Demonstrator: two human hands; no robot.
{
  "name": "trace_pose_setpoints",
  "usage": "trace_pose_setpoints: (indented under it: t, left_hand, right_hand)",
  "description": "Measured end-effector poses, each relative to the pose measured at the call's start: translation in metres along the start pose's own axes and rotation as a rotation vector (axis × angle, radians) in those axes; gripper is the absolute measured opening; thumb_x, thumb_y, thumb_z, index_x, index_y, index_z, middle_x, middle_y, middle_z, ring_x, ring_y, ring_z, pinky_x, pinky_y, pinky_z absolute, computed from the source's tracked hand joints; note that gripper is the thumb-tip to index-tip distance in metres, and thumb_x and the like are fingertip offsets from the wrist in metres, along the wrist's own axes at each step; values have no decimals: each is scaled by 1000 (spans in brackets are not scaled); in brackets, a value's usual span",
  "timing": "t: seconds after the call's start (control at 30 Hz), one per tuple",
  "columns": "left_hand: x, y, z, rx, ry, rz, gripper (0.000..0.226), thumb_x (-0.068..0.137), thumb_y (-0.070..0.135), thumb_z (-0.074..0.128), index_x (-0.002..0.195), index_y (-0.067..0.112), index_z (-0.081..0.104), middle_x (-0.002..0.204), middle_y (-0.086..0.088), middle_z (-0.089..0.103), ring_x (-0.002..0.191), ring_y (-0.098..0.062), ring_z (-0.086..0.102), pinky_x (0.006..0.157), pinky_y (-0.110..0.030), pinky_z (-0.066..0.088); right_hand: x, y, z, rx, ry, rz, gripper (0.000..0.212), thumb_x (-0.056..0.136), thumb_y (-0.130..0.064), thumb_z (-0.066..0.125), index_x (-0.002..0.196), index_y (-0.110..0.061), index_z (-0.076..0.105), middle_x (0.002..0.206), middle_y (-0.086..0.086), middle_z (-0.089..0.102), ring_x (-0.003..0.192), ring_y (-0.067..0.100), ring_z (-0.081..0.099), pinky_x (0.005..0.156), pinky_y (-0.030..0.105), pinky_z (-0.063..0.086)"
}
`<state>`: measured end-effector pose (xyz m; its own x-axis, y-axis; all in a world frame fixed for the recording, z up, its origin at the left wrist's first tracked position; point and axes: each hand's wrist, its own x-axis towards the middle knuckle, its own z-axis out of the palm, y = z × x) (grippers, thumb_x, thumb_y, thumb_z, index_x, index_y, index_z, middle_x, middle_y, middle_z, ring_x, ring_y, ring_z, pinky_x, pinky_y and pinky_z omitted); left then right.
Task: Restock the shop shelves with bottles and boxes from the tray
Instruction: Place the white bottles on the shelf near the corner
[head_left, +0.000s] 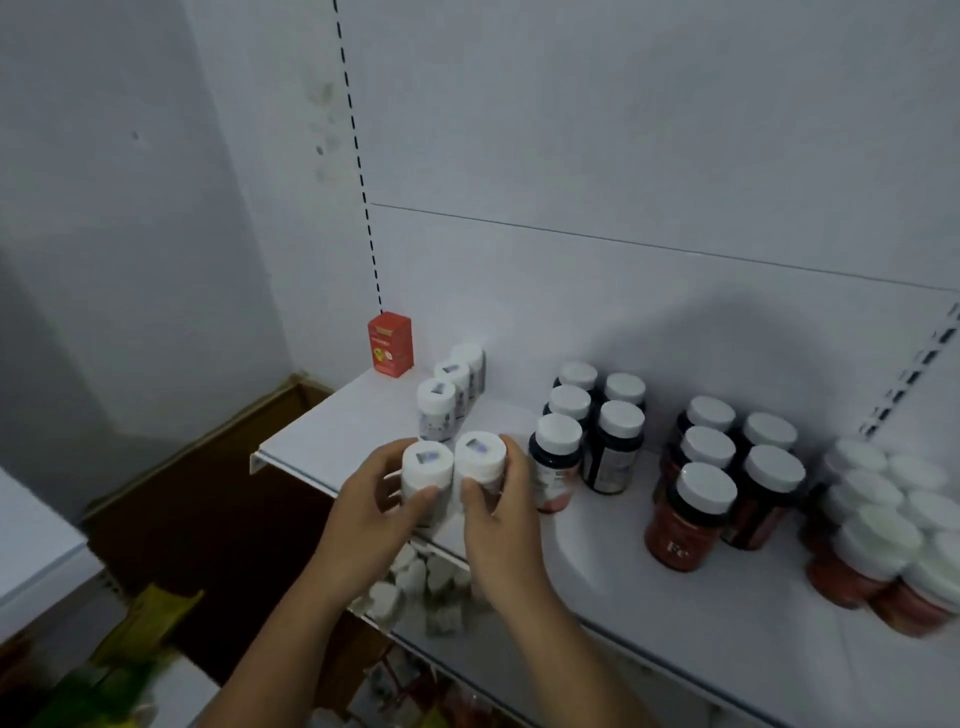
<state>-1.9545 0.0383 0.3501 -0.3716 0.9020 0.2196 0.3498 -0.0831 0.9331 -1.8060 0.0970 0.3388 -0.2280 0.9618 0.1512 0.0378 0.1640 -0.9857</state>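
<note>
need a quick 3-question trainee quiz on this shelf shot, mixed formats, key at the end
1. True or false: the red box stands at the back left of the shelf.
2. What do the left hand and right hand hold? A) one white bottle each B) the red box between them C) nothing
3. Fill in: the row of white bottles behind the hands has ___ bottles.

Key
1. True.
2. A: the left hand grips the left bottle, and the right hand grips the right bottle.
3. Three.
</note>
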Motion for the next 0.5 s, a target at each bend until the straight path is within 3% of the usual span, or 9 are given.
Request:
trace_pose_setpoints:
  t: [0.07, 0.2, 0.33, 0.5]
  left_hand:
    - [12, -13, 0, -3, -45, 16, 47, 95, 20, 78, 136, 33, 61, 135, 18, 66, 125, -8, 64, 106, -44, 55]
    - [33, -26, 9, -6, -65, 46, 47, 94, 22, 77, 137, 31, 59, 134, 20, 66, 125, -1, 62, 100, -23, 56]
    - [47, -33, 22, 56, 27, 77, 51, 92, 19, 80, 137, 31, 60, 133, 13, 60, 118, 4, 58, 87, -5, 49]
    - [45, -37, 37, 36, 51, 58, 58, 92, 13, 79, 141, 34, 57, 123, 6, 54, 111, 10, 57, 85, -2, 46]
  right_hand:
    - [15, 8, 11, -2, 68, 16, 57, 102, -9, 61, 151, -28, 40, 146, -10, 51, 128, -15, 47, 102, 3, 39]
    - [42, 19, 27, -3, 166, 63, 58, 101, -6, 58, 153, -26, 40, 151, -6, 51, 138, 5, 48, 119, 30, 40]
    - [55, 17, 39, 40, 163, 134, 63, 108, -18, 50, 164, -28, 22, 165, -8, 35, 148, 7, 37, 122, 28, 31]
    - [39, 28, 46, 65, 121, 131, 66, 110, -34, 47, 164, -39, 11, 169, -16, 25, 152, 2, 29, 127, 36, 28]
